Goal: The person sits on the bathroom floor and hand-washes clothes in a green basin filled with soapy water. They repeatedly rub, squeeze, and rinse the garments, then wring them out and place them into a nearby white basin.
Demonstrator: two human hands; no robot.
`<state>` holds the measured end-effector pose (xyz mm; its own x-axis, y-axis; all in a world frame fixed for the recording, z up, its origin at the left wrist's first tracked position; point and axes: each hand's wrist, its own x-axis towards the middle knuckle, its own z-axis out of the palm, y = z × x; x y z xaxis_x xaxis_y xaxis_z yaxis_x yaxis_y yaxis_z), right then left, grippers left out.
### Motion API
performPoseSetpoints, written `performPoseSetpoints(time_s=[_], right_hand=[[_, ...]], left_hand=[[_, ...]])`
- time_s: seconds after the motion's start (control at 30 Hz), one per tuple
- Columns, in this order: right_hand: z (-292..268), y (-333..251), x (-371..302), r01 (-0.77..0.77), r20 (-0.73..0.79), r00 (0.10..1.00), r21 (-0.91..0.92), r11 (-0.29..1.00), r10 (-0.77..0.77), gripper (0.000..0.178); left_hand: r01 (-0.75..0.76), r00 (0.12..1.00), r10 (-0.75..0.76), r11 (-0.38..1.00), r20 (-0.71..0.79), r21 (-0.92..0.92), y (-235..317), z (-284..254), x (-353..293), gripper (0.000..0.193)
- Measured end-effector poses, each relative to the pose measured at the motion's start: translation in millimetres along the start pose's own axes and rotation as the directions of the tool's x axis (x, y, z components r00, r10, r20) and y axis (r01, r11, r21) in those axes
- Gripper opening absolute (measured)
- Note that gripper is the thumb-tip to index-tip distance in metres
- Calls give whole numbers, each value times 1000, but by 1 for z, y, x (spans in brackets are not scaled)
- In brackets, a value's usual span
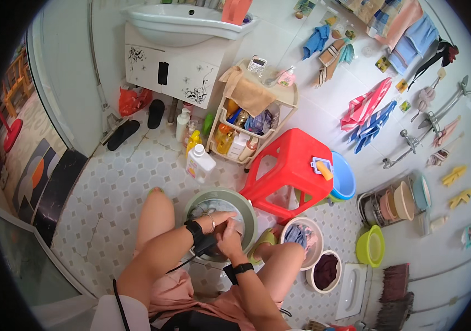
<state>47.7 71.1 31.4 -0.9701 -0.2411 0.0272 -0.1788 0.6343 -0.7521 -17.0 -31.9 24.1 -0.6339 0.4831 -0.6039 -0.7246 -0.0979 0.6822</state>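
Note:
Both my hands are together over a grey-green basin [249, 212] on the tiled floor, which holds whitish, sudsy water. My left hand [220, 219], with a bracelet at the wrist, is closed with its fingers bent. Just below it, my right hand [229, 241] is closed too, thumb side up. Something brownish shows between them, but my fingers cover most of it and I cannot tell what it is. A white bottle [200, 164] stands on the floor just beyond the basin.
A red stool [304, 160] carrying a small blue-and-yellow item stands right of the basin. Nearby are a tub of clothes [302, 243], a white tub with dark cloth [325, 270] and a green basin [370, 246]. Beyond stand a shelf cart [285, 98] and a sink [186, 27].

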Motion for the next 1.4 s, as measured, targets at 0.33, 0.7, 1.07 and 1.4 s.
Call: performPoseSetpoints(time_s=[0.33, 0.7, 1.07, 1.4], right_hand=[[9, 13, 5, 27, -171, 985, 191, 981, 6, 22], [0, 58, 14, -560, 283, 741, 760, 328, 610, 33], [-14, 64, 23, -610, 418, 547, 792, 4, 726, 68], [-19, 53, 27, -295, 291, 875, 954, -51, 386, 46]], left_hand=[[-177, 934, 258, 935, -246, 309, -54, -44, 59, 23], [-479, 875, 428, 832, -225, -282, 1, -20, 27, 15], [-378, 903, 395, 918, -168, 122, 9, -4, -1, 36], [-373, 907, 416, 866, -65, 334, 36, -3, -23, 49]])
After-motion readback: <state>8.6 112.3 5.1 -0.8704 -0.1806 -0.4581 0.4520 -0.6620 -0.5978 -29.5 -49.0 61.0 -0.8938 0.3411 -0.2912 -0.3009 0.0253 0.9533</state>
